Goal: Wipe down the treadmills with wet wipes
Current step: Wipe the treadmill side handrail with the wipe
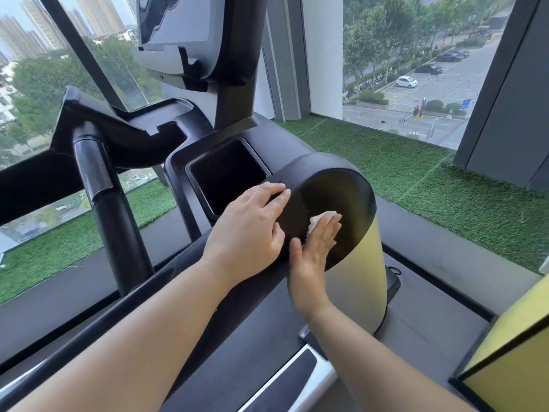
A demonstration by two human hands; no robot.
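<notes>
Now, wipe: crumpled white wet wipe (323,219) lies against the round dark end face (326,188) of the black treadmill handrail (285,145), near the face's middle.
Right hand (315,251): flat, fingers straight, pressing the wipe onto that face.
Left hand (249,224): loosely spread, resting on the handrail's top edge beside the square black recess (228,173), holding nothing.

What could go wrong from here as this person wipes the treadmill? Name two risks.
The wipe is only pressed flat under the right hand, not gripped, so it might slip out and drop. The left hand rests on the edge of the round end panel, so that patch could get missed.
</notes>
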